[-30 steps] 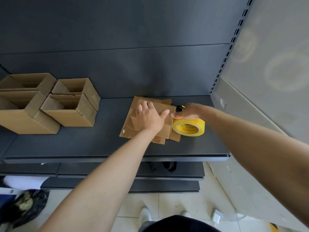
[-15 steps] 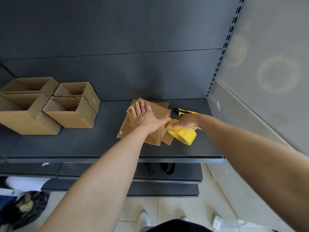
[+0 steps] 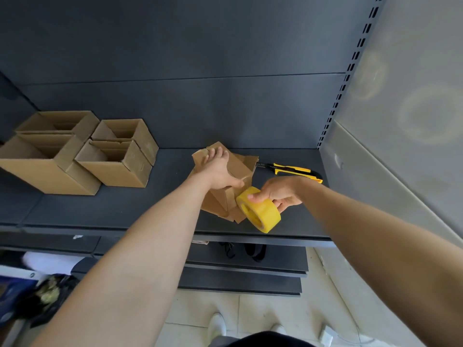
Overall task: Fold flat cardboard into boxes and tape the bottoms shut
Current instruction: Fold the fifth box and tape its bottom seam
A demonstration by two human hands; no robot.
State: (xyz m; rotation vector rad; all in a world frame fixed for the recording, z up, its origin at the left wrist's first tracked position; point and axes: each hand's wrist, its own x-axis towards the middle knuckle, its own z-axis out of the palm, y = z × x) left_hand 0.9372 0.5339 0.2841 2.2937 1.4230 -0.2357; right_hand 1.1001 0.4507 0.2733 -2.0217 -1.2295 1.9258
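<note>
Counting along the shelf (image 3: 120,211), we have four boxes (image 3: 117,169) standing folded at its left end (tops open). Our left hand (image 3: 220,171) presses flat on the cardboard (image 3: 241,166) near the front edge; our right hand (image 3: 281,194) grips the tape roll (image 3: 260,210) beside it, apparently drawing a strip. Cutting and sealing are left.

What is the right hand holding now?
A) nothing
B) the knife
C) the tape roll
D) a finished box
C: the right hand grips the yellow tape roll, tilted beside the cardboard, while the knife lies on the shelf behind it.
</note>
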